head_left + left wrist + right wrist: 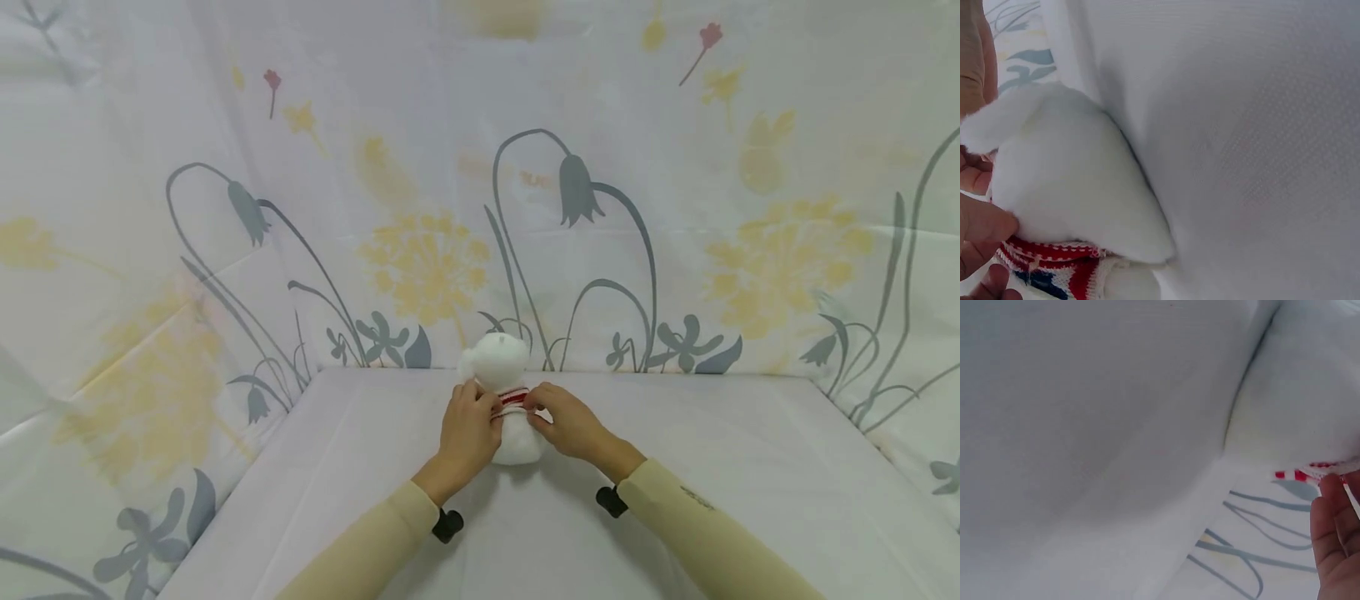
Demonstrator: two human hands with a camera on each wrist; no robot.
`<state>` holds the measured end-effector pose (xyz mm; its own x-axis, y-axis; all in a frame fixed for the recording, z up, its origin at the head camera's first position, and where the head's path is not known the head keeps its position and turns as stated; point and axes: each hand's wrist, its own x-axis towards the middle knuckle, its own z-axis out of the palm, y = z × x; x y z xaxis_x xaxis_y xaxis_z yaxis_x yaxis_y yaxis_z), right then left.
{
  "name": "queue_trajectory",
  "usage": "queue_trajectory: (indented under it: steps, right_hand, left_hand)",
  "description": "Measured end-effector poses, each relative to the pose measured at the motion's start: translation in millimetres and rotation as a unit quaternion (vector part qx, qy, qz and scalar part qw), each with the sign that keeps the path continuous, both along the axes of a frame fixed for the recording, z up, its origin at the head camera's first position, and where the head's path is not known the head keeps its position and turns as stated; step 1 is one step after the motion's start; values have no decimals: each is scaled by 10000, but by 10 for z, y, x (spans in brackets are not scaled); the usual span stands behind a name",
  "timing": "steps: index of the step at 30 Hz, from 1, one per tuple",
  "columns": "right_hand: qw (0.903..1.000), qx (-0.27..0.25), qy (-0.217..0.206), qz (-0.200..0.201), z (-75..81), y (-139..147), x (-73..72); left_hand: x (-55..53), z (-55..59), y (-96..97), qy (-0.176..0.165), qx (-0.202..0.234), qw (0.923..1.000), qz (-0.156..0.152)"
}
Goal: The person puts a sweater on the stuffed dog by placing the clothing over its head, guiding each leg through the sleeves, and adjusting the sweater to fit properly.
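Note:
A white plush toy [519,442] with a round head sits upright on the white surface, in the middle of the head view. Round its upper body is a small knitted sweater [1054,269] in red, white and dark blue, bunched up above the plush lower body. At the toy's left side, my left hand [468,425] pinches the knit's edge between thumb and fingers. My right hand [572,421] pinches the same garment from the other side; in the right wrist view its fingers [1329,519] meet the red-and-white edge. The fingertips partly hide the knit.
The white-covered table [360,500] runs back to a hanging cloth [435,167] printed with grey and yellow flowers. The toy sits near the table's back edge. A black wrist device [447,526] hangs under the left wrist, another [611,501] under the right.

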<state>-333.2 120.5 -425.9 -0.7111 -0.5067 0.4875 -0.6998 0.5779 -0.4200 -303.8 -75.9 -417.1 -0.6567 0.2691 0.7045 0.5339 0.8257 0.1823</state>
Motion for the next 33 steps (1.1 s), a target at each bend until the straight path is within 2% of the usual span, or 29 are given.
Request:
queue_trajectory:
  steps: [6, 11, 16, 18, 20, 22, 25, 27, 31, 33]
  right_hand:
    - [9998, -94, -158, 43, 8, -41, -10]
    - [9996, -123, -186, 167, 15, -31, 13]
    - [9979, 121, -175, 610, -10, 41, 21]
    - [9958, 196, -261, 860, -18, 77, 29]
    - [9939, 289, -338, 1012, -34, 112, 38]
    - [9935, 389, -332, 1014, -44, 133, 53]
    - [9947, 548, -120, 862, -64, 136, 65]
    - [9956, 597, 81, 712, -68, 123, 66]
    - [9960, 658, 393, 466, -64, 104, 53]
    - [9948, 795, 498, 397, -69, 109, 42]
  left_hand:
    - [-11, -9, -51, -622, 272, 9973, -298]
    - [-30, -20, -86, -1238, 454, 9897, -551]
    - [19, -4, -145, -2004, 11, 9745, -1005]
    - [44, -4, -165, -2136, -241, 9700, -1139]
    - [70, -8, -168, -2046, -356, 9707, -1208]
    - [83, -24, -159, -1748, -411, 9769, -1161]
    - [90, -69, -137, -1254, -275, 9878, -886]
    - [79, -104, -121, -1000, -162, 9920, -751]
    - [39, -131, -110, -913, -69, 9921, -862]
    - [19, -128, -124, -1026, -178, 9898, -972]
